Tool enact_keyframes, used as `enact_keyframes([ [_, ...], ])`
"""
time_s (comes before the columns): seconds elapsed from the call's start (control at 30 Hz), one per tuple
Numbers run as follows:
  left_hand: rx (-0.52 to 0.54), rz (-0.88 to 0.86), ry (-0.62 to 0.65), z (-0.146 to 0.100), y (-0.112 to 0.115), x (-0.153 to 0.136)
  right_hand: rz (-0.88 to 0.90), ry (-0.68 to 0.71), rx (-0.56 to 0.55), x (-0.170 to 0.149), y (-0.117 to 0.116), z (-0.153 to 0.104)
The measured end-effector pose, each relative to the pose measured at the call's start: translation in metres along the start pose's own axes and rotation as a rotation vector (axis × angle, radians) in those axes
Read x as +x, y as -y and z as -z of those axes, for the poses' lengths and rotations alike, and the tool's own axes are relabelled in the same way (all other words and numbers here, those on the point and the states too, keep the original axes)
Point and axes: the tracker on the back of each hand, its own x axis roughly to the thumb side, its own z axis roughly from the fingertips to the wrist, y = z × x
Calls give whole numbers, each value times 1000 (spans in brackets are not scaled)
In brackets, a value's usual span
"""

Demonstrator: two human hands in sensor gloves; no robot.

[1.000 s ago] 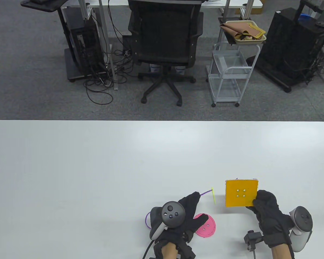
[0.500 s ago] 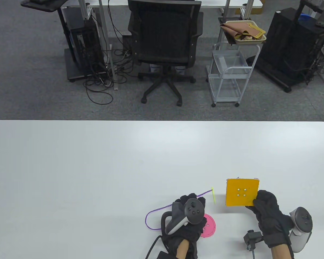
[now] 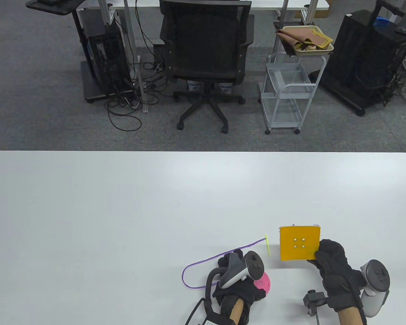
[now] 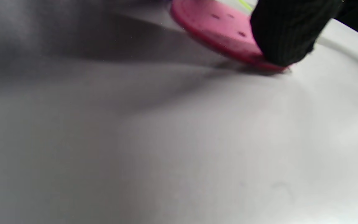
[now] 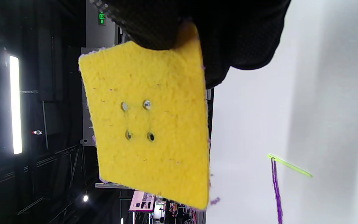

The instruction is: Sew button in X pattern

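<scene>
My left hand [image 3: 238, 271] presses a fingertip on the pink button's [image 3: 264, 283] edge, tipping it up off the surface [image 3: 121, 210]. My right hand [image 3: 331, 264] pinches the yellow felt square [image 3: 299, 242] by its corner, held upright. Beyond lie the purple thread [image 3: 216, 258] and yellow-green needle [image 3: 267, 245].

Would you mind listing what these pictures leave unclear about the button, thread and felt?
- Pink button: table view, mostly under the left hand; left wrist view blurred.
- Purple thread: near end hidden behind that hand.
- Yellow felt: the held corner is covered by the right hand.
</scene>
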Motion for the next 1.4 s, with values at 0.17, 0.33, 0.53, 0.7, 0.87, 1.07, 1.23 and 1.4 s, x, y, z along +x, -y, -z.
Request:
enact_keyframes([
  [0.17, -5, -15, -1, 1, 0, 0, -4, 4, 2, 0, 0, 0],
  [0.33, -7, -37, 4, 1, 0, -1, -13, 4, 4, -1, -1, 1],
  [0.53, 9, -55, 6, 2, -2, -3, -22, 0, 8, -2, -2, 0],
  [0.7, 8, -75, 19, 4, -2, -6, -27, 0, 8, -2, -3, 0],
  [0.87, 38, -66, 32, 4, -2, -4, -29, 0, 8, -3, -3, 0],
  [1.07, 81, -18, 46, 0, -1, 2, -29, 0, 8, -3, -3, 0],
  [1.23, 139, 16, 54, -2, -1, 5, -21, 2, 8, -3, -4, 0],
  [1.4, 273, 81, 50, -8, -7, 7, -19, 1, 7, -3, -4, 0],
])
